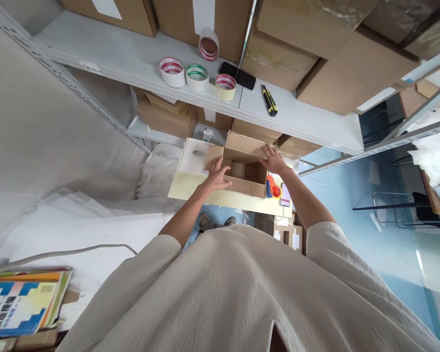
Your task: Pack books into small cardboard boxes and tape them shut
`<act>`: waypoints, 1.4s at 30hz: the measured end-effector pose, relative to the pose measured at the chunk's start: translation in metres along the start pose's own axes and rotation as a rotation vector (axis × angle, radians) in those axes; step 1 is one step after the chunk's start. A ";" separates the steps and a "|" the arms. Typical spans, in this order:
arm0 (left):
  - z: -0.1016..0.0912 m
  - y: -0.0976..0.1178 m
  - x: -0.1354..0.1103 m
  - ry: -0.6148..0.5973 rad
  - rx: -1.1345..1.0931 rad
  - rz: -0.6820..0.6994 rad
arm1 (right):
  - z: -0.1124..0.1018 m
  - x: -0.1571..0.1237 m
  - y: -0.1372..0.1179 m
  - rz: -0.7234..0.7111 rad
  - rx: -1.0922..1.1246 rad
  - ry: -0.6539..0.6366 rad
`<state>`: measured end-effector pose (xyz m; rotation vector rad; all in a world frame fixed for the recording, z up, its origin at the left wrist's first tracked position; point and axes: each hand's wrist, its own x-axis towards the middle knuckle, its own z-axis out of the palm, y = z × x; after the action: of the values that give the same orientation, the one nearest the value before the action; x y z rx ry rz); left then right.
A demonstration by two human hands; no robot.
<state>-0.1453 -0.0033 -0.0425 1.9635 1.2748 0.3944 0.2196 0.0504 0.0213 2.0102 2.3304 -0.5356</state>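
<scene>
The contents of the box [247, 187] are too small for me to make out, and I cannot tell whether my left hand [216, 177] grips its wall or only rests there. The box hides part of the dispenser [273, 188]; the books [22, 303] run off the left edge.

Brown cardboard box [244, 188], small, upright, top flaps open; centre-right on pale table [185, 188], far side.

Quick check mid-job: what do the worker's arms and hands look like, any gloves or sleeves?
No gloves on the left hand or right hand, and no watch or wristband shows. The forearms are uncovered. The loose cream top has a fine crinkled texture; its wide sleeves end near the elbows. Rings are too small to tell.
</scene>
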 end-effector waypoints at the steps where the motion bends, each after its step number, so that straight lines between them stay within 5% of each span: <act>1: 0.001 -0.002 0.000 -0.001 0.003 -0.004 | 0.003 0.003 0.003 0.010 -0.012 -0.017; 15: 0.020 -0.012 -0.001 0.002 -0.149 -0.007 | 0.069 -0.004 0.015 0.149 0.112 -0.034; 22: 0.022 -0.010 0.002 0.075 -0.268 -0.052 | 0.078 -0.013 0.011 0.149 0.150 0.030; 25: 0.011 -0.018 0.010 0.138 -0.364 -0.173 | 0.078 -0.012 0.014 0.171 0.115 0.007; 33: -0.046 -0.096 0.042 0.458 -0.309 -0.530 | 0.067 -0.012 0.015 0.196 0.108 -0.021; 42: -0.063 -0.164 0.045 0.268 -0.039 -0.923 | 0.051 -0.019 0.006 0.251 0.099 -0.027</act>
<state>-0.2698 0.0993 -0.1259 1.1185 2.1419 0.2032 0.2178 0.0195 -0.0241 2.2785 2.0309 -0.6695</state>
